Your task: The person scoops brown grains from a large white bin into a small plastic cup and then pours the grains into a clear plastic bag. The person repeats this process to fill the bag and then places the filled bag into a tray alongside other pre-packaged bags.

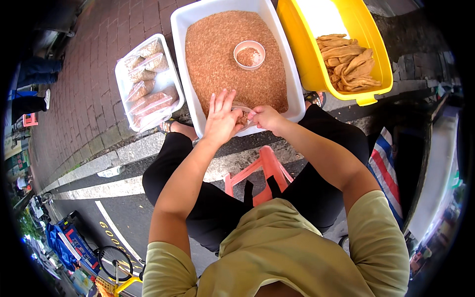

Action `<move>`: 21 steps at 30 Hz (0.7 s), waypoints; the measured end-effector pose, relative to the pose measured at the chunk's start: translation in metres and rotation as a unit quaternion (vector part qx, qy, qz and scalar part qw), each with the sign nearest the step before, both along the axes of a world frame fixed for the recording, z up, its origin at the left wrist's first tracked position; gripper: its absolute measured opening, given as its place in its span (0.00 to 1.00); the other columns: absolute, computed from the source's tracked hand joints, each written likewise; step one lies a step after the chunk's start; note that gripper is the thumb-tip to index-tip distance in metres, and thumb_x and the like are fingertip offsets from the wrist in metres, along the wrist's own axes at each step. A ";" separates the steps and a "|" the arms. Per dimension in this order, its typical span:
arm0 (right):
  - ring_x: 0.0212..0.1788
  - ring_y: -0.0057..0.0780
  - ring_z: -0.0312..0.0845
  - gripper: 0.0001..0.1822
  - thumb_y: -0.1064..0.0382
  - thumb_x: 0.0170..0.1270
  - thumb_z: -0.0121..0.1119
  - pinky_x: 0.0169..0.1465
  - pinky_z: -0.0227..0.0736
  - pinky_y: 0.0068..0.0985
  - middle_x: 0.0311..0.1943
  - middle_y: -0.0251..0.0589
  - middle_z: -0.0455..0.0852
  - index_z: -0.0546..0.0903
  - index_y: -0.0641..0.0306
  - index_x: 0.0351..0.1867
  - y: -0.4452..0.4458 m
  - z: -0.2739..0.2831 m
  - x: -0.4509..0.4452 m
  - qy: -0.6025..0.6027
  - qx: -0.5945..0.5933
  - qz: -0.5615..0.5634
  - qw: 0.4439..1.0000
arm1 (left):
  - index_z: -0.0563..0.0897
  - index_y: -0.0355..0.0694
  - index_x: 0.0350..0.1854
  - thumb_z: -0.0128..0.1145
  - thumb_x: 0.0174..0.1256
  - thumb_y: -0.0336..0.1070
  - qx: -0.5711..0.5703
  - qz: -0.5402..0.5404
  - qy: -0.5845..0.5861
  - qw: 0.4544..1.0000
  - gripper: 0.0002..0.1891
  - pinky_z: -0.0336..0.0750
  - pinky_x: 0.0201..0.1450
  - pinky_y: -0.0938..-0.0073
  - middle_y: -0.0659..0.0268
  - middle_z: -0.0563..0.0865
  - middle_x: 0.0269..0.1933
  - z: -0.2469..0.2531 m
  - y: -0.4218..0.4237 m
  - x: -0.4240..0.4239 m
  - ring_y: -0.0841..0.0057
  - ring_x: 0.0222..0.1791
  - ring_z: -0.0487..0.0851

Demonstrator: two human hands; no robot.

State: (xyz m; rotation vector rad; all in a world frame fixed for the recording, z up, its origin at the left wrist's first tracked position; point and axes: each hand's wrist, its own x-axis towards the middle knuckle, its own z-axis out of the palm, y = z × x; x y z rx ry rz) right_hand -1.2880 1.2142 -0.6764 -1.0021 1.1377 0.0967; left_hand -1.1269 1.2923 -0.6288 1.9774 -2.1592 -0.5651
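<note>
A large white plastic tub (293,80) holds a bed of reddish-brown grain-like flakes (222,55). Over the tub's near part, a small clear plastic bag (243,115) with some of the flakes inside lies between my hands. My right hand (266,118) pinches the bag's right edge. My left hand (221,119) rests at its left side, fingers spread over the flakes and thumb near the bag; whether it grips the plastic is unclear. Farther off on the flakes sits a round pale bowl (249,55), partly filled with them.
To the left, a white tray (119,74) holds several filled clear bags (148,100). A yellow tub (386,70) with long tan dried pieces (350,65) stands to the right. Below are a pink plastic stool (265,167), a curb (137,150) and my sandalled feet. A bicycle (115,263) is at lower left.
</note>
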 end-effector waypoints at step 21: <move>0.23 0.17 0.66 0.06 0.64 0.65 0.55 0.27 0.64 0.19 0.23 0.30 0.76 0.82 0.62 0.37 -0.003 0.000 0.001 -0.029 0.046 -0.035 0.998 | 0.87 0.55 0.32 0.66 0.46 0.36 -0.086 0.036 0.016 0.996 0.09 0.44 0.72 0.47 0.64 0.69 0.65 -0.013 -0.011 -0.010 0.58 0.69 0.57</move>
